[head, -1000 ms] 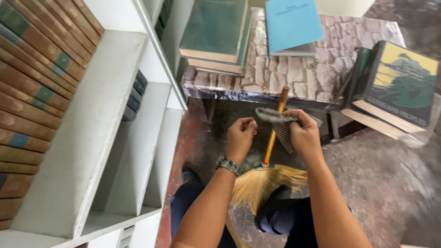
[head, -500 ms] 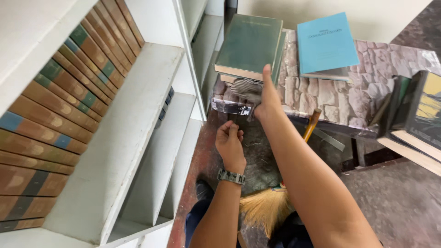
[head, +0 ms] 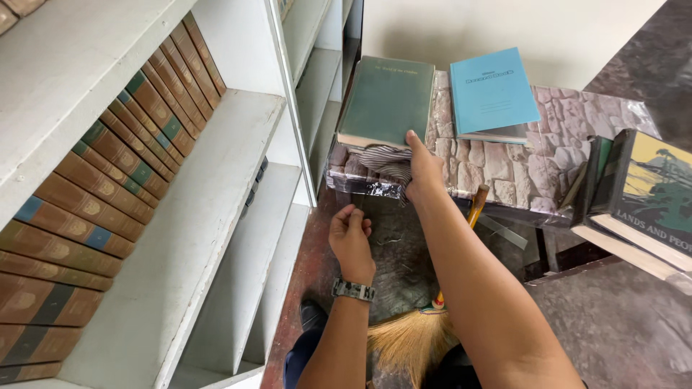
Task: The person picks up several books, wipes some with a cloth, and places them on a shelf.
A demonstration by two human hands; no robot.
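Striped grey cloth (head: 386, 160) lies bunched on the left near edge of the stone-patterned counter (head: 504, 162), pressed there by the right hand (head: 424, 173). Its fingers are closed down onto the cloth, the forefinger extended against the near edge of the green book (head: 386, 101) just behind. The left hand (head: 351, 241) hangs below the counter edge, fingers loosely curled and holding nothing. Step in hand, as judged: wiping the counter or the book's edge with the cloth. A further stroke would call for steady downward pressure and care not to push the green book (it overhangs the counter's left edge). A light blue book (head: 494, 92) lies to the right; a broom (head: 422, 338) leans below, and a white bookshelf (head: 209, 216) stands left.
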